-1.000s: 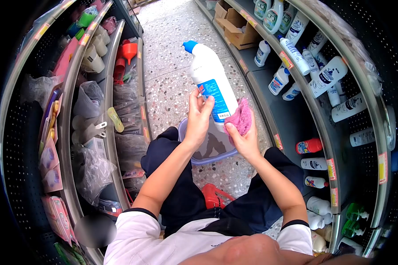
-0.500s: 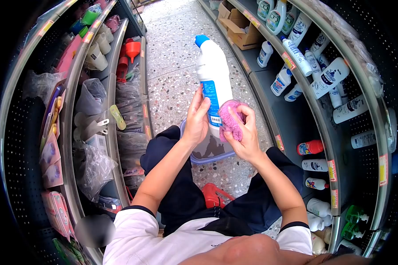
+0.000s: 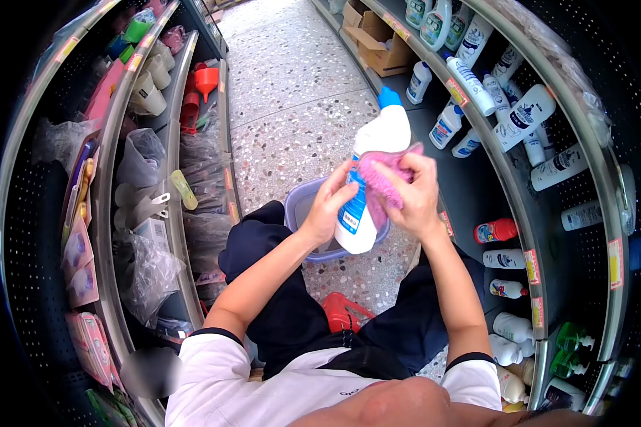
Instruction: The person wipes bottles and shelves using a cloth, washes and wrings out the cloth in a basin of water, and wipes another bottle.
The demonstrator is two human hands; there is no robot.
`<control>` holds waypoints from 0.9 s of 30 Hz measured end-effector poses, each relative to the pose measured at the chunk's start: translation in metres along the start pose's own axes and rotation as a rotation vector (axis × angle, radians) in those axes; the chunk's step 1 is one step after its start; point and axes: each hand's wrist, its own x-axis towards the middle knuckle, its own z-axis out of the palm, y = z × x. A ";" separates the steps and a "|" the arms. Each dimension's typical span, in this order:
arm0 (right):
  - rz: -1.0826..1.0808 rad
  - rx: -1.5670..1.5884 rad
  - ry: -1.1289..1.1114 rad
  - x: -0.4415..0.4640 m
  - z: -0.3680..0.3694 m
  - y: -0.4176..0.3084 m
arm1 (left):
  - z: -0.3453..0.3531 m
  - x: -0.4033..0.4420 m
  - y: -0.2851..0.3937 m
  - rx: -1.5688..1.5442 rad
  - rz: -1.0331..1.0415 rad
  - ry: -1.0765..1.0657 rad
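Observation:
A white bottle (image 3: 357, 231) with a blue cap and a blue label is held tilted, its cap toward the upper right. My left hand (image 3: 330, 204) grips its left side around the label. My right hand (image 3: 417, 196) is closed on a pink cloth (image 3: 386, 181), which lies against the upper right part of the bottle and hides some of it. Below the bottle, a purple-grey basin (image 3: 296, 206) stands on the floor between my knees.
Shelves (image 3: 481, 185) on the right carry several bottles and a cardboard box (image 3: 381, 48). Left shelves hold plastic-wrapped goods, cups and a red funnel (image 3: 206, 80). Speckled floor (image 3: 285, 85) runs between them. Something red (image 3: 343, 313) lies between my legs.
The bottle has come lower and leans to the right, its base nearer me. My right hand has moved the pink cloth from near the base up to the bottle's upper part.

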 end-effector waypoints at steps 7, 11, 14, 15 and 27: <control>0.091 -0.029 0.089 0.002 0.004 0.006 | 0.002 -0.002 -0.002 0.008 -0.041 0.004; 0.032 0.055 -0.028 -0.009 0.010 -0.006 | -0.001 0.002 0.000 -0.029 0.013 0.007; 0.005 0.037 -0.090 -0.020 0.018 -0.019 | -0.015 0.004 -0.001 0.014 0.102 0.017; -0.017 0.053 -0.104 -0.024 0.021 -0.022 | -0.017 0.005 0.001 0.032 0.103 0.033; -0.189 0.152 -0.206 -0.041 0.024 -0.039 | -0.018 0.005 0.021 0.100 0.158 0.062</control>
